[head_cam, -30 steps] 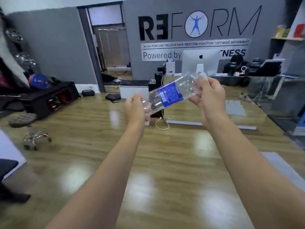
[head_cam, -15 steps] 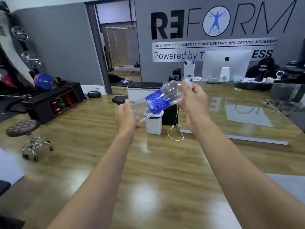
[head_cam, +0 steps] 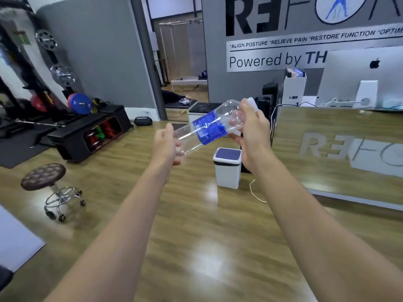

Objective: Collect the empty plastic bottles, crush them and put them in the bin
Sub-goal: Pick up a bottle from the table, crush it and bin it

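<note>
A clear empty plastic bottle (head_cam: pixel 207 129) with a blue label is held tilted in front of me, cap end up to the right. My left hand (head_cam: pixel 165 147) grips its base. My right hand (head_cam: pixel 254 136) wraps the neck end, where the white cap (head_cam: pixel 253 103) shows above the fingers. The bottle looks uncrushed. Below it on the wooden floor stands a small white bin (head_cam: pixel 227 171) with a dark blue lid, shut.
A wood-fronted reception counter (head_cam: pixel 340 153) runs along the right, with a computer on top. A round brown stool on wheels (head_cam: pixel 46 182) stands at the left. A black low rack (head_cam: pixel 91 131) with weights sits by the grey wall. A white cable (head_cam: pixel 256 192) lies beside the bin.
The view has come closer to the bin and counter, and the bin now shows fully below the bottle. Both hands keep the same hold on the bottle.
</note>
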Action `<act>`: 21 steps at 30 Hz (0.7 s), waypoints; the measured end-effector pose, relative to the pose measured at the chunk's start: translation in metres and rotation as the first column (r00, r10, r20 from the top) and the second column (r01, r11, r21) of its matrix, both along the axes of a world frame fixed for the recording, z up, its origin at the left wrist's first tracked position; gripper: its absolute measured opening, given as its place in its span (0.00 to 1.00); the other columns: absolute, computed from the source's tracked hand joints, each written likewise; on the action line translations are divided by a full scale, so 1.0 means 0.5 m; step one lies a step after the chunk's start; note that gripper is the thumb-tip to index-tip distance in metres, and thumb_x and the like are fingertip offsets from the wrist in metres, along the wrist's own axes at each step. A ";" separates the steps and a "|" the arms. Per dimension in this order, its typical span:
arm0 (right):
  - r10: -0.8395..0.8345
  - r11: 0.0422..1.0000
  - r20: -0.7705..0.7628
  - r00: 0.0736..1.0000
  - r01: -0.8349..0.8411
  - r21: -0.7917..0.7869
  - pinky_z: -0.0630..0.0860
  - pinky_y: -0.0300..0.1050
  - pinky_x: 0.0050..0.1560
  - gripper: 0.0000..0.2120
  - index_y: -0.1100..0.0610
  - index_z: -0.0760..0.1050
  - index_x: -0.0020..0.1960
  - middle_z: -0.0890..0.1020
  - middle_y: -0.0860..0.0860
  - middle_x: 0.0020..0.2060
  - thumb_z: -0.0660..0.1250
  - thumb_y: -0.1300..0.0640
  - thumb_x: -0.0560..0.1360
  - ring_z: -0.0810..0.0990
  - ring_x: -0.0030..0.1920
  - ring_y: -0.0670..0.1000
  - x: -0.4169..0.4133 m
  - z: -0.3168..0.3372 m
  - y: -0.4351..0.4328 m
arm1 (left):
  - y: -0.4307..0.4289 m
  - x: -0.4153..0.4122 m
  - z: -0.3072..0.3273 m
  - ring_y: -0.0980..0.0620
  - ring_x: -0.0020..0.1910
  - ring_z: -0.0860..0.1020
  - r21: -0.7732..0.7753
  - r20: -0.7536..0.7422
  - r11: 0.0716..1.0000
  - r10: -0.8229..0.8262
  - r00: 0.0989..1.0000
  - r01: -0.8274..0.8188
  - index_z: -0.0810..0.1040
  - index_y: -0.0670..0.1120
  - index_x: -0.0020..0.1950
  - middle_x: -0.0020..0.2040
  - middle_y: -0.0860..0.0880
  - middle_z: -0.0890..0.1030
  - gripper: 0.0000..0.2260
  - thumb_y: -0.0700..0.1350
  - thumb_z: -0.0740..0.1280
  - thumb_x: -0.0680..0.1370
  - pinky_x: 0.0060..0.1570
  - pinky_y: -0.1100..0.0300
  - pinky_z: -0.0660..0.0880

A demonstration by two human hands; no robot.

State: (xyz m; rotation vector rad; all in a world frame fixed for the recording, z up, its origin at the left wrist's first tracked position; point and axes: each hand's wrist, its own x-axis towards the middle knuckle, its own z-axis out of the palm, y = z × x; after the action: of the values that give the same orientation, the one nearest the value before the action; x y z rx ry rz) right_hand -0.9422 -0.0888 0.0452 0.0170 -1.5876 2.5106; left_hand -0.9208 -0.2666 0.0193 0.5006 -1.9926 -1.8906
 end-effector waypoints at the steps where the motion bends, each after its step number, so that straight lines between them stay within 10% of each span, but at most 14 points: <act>1: 0.011 1.000 -0.001 1.000 -0.011 0.005 0.80 0.45 0.40 0.11 0.51 0.77 0.52 0.83 0.51 0.52 0.66 0.44 0.77 0.81 0.47 0.49 -0.047 -0.007 -0.024 | -0.025 -0.044 -0.006 0.51 0.33 0.73 -0.001 -0.005 1.000 0.009 1.000 -0.009 0.71 0.53 0.48 0.46 0.47 0.78 0.12 0.60 0.55 0.81 0.25 0.62 0.67; 11: -0.022 1.000 0.043 0.999 0.021 0.023 0.83 0.49 0.45 0.13 0.53 0.78 0.53 0.84 0.45 0.39 0.64 0.44 0.79 0.83 0.43 0.47 -0.512 -0.068 -0.202 | -0.207 -0.542 -0.080 0.50 0.36 0.77 0.021 0.043 0.991 -0.136 0.990 0.135 0.75 0.52 0.52 0.50 0.45 0.80 0.14 0.58 0.55 0.81 0.26 0.61 0.72; 21: -0.099 0.987 0.085 0.991 0.087 0.137 0.81 0.56 0.57 0.19 0.54 0.77 0.60 0.82 0.55 0.56 0.64 0.42 0.77 0.82 0.58 0.56 -1.005 -0.160 -0.249 | -0.239 -1.053 -0.187 0.49 0.31 0.76 -0.022 0.120 0.984 -0.172 0.978 0.176 0.75 0.49 0.46 0.41 0.46 0.78 0.13 0.54 0.56 0.83 0.27 0.59 0.74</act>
State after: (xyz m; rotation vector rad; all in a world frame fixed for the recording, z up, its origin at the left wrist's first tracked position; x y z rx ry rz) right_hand -1.4446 -0.2132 -0.0350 -0.1544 -1.7465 2.3627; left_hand -1.4473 -0.3861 -0.0744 0.4515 -2.2038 -1.9684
